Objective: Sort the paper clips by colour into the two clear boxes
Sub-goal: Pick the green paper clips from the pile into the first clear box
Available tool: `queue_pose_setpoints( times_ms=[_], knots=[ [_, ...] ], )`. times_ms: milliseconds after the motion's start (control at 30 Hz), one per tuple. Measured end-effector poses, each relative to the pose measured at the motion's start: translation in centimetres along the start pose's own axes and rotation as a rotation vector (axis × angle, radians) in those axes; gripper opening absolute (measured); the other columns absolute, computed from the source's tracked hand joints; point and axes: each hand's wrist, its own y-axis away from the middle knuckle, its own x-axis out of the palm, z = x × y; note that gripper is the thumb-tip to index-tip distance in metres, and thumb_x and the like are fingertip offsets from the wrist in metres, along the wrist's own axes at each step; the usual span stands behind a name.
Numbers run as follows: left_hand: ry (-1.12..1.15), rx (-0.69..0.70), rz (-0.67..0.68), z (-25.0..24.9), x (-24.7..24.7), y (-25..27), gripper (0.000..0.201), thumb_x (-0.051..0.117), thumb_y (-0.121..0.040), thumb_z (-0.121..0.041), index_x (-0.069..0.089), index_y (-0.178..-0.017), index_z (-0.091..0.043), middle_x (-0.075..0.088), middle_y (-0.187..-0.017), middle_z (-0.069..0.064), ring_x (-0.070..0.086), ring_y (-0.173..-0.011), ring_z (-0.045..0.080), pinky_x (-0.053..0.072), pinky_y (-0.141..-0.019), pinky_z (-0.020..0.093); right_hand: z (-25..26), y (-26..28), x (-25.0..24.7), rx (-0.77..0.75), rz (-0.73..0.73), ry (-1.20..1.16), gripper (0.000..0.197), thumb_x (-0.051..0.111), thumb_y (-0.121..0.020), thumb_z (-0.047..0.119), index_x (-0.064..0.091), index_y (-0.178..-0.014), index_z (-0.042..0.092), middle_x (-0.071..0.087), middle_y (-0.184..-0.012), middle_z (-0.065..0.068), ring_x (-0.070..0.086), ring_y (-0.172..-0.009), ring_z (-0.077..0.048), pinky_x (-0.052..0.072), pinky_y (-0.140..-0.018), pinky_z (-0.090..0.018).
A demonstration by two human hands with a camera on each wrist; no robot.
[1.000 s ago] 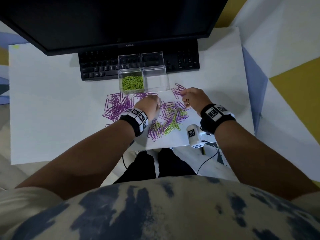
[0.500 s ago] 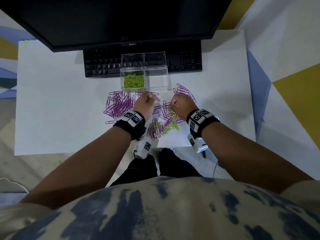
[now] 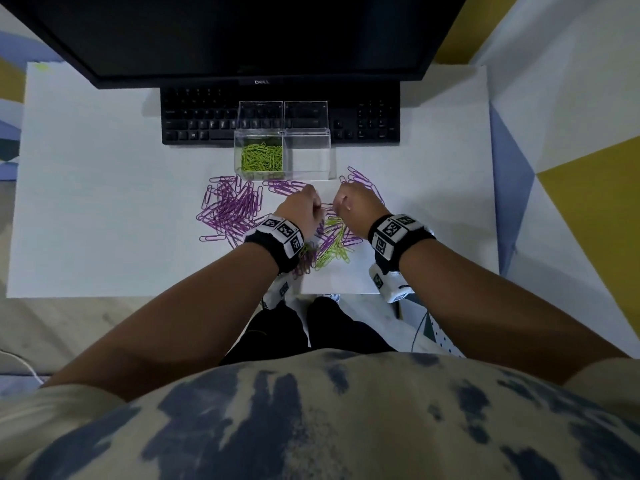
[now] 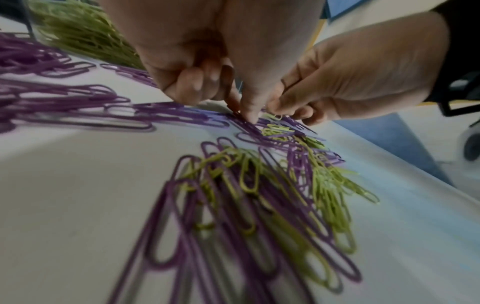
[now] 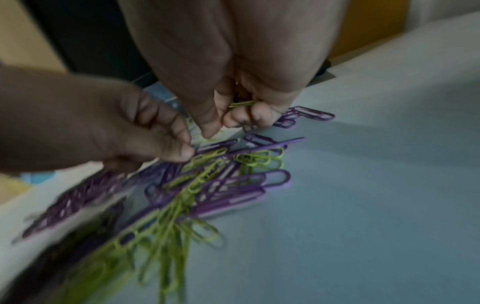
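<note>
Picking among mixed clips [image 3: 332,242]: left hand [image 3: 303,211], right hand [image 3: 356,206].

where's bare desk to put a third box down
Bare desk lies left of the purple pile, and right of the right hand toward the desk's edge. It is crowded in front of the two clear boxes, where both hands work the mixed clips.
</note>
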Motion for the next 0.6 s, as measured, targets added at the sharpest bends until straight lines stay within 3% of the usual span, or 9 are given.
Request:
queue_pose_setpoints(
  times_ms=[167,267,400,533,600],
  knots=[
    [0.021,-0.03,0.004,0.8,-0.9,0.3,0.009,0.048,-0.089,-0.006,0.048,-0.09,-0.015,0.057,-0.076,-0.006,0.059,-0.075,0.022,0.041,-0.068,0.029,-1.1,0.5,-1.5,0.114,-0.058,-0.238,0.005,0.053,-0.09,0.012,0.057,-0.089,0.009,0.061,-0.093,0.002,0.054,-0.084,-0.013,0.042,-0.076,-0.024],
    [-0.006,0.02,-0.001,1.1,-1.4,0.4,0.011,0.048,-0.088,-0.004,0.051,-0.09,-0.014,0.062,-0.083,0.0,0.061,-0.079,0.023,0.047,-0.071,0.031,-2.0,0.4,-2.2,0.21,-0.052,-0.439,0.006,0.053,-0.09,0.01,0.058,-0.093,0.011,0.06,-0.083,0.001,0.053,-0.071,-0.011,0.044,-0.069,-0.024],
    [-0.027,0.118,0.049,0.3,-0.9,0.2,0.011,0.055,-0.09,-0.02,0.058,-0.099,-0.015,0.066,-0.105,0.004,0.059,-0.088,0.019,0.048,-0.078,0.03,-2.5,0.8,-2.8,0.335,-0.028,-0.811,0.026,0.045,-0.086,-0.007,0.062,-0.104,0.002,0.054,-0.075,-0.004,0.045,-0.058,-0.015,0.038,-0.053,-0.024],
    [-0.118,0.19,0.119,-0.9,0.4,0.3,0.014,0.057,-0.09,-0.026,0.061,-0.099,-0.015,0.062,-0.105,0.004,0.059,-0.091,0.019,0.047,-0.078,0.029,-2.8,1.2,-2.9,0.354,-0.011,-0.828,0.023,0.042,-0.084,-0.002,0.063,-0.081,0.005,0.053,-0.071,-0.007,0.046,-0.057,-0.018,0.04,-0.055,-0.029],
    [-0.149,0.186,0.118,-1.3,0.4,0.3,0.014,0.056,-0.091,-0.022,0.062,-0.1,-0.013,0.061,-0.106,0.006,0.059,-0.092,0.023,0.047,-0.08,0.03,-2.8,1.0,-2.7,0.332,0.003,-0.678,0.015,0.051,-0.084,0.01,0.063,-0.081,0.002,0.054,-0.068,-0.005,0.049,-0.06,-0.018,0.042,-0.06,-0.031]
  ],
)
